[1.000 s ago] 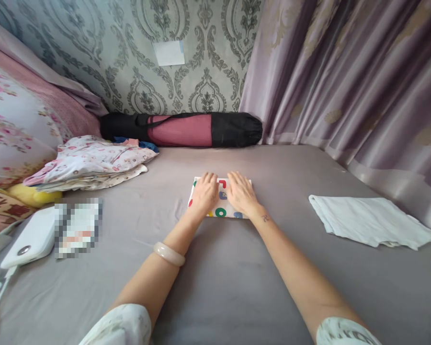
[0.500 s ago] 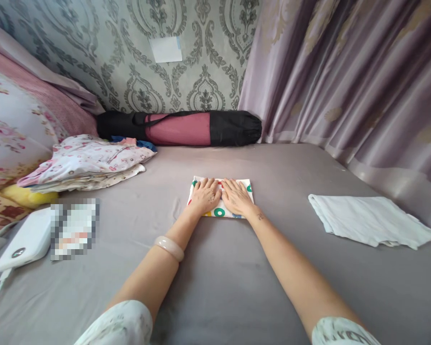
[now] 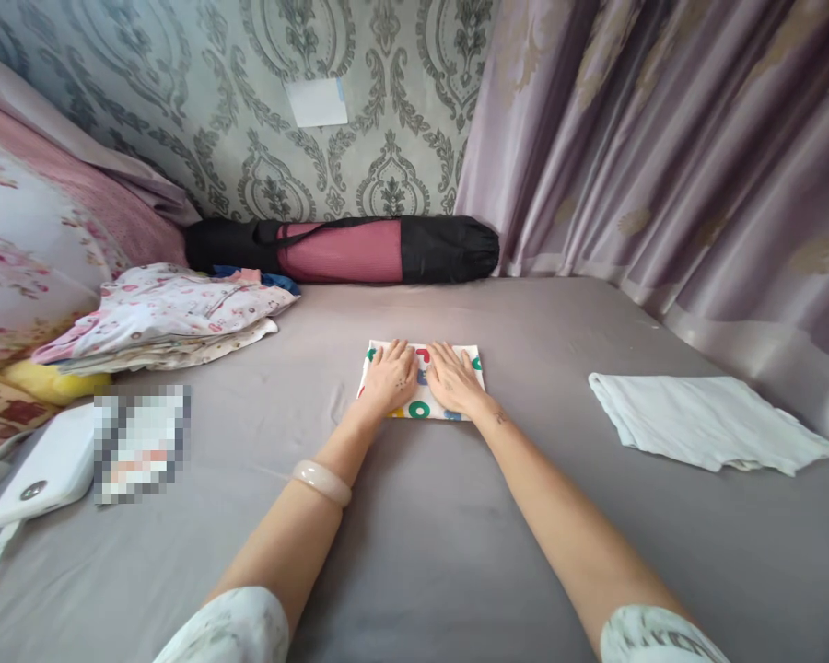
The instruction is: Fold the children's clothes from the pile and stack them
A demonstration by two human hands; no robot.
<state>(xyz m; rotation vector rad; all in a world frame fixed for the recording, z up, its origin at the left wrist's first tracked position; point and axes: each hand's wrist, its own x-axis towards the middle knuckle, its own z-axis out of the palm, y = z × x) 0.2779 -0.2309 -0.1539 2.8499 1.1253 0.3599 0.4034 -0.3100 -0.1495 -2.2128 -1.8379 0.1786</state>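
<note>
A folded white cloth [image 3: 420, 409] printed with colourful letters lies flat on the grey bed sheet [image 3: 442, 534]. My left hand [image 3: 391, 378] rests flat on its left half, palm down, fingers stretched away from me. On the right half lies my right hand [image 3: 456, 379], also palm down with its fingers out straight. A narrow strip of the print shows between the two hands; the parts under the palms are hidden. A pale bangle [image 3: 322, 482] circles my left forearm.
A folded pale garment [image 3: 711, 422] lies to the right. At left are stacked clothes [image 3: 186, 304], a white power bank [image 3: 52, 460] with a cable, and a blurred-out item [image 3: 145, 447]. A black and pink rolled bag [image 3: 345, 250] lies along the wall beside the curtain [image 3: 594, 138].
My hands have slid slightly apart on the folded cloth, so more of its print shows between them. The camera view has shifted a little.
</note>
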